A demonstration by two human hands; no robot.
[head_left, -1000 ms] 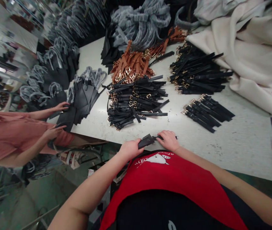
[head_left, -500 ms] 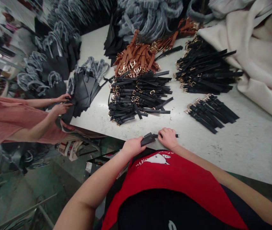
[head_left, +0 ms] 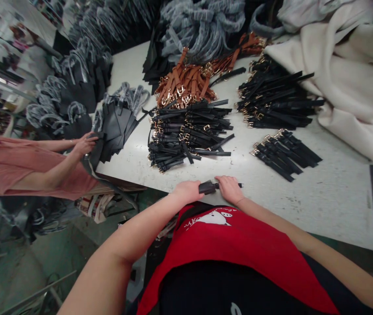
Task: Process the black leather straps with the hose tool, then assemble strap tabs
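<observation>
At the near edge of the white table, my left hand (head_left: 188, 190) is closed around one end of a black strap (head_left: 207, 187). Its wider part shows between my two hands. My right hand (head_left: 229, 188) is closed over the other part, and a short dark tip sticks out past its fingers on the right. Beyond my hands lies a pile of black buckled straps (head_left: 189, 131) with gold-coloured buckles. Farther right, a smaller row of black buckled straps (head_left: 286, 154) lies side by side at a slant.
Brown straps with gold hardware (head_left: 186, 83) lie behind the black pile, near plastic-wrapped handles (head_left: 202, 30). Another black strap pile (head_left: 278, 94) is at the right, beside cream fabric (head_left: 343, 74). On the left, a co-worker's hand (head_left: 86, 143) touches black leather pieces (head_left: 116, 124).
My left hand has shifted slightly right along the strap, closer to my right hand. The co-worker's hands have come together at the black pieces. The view has shifted slightly.
</observation>
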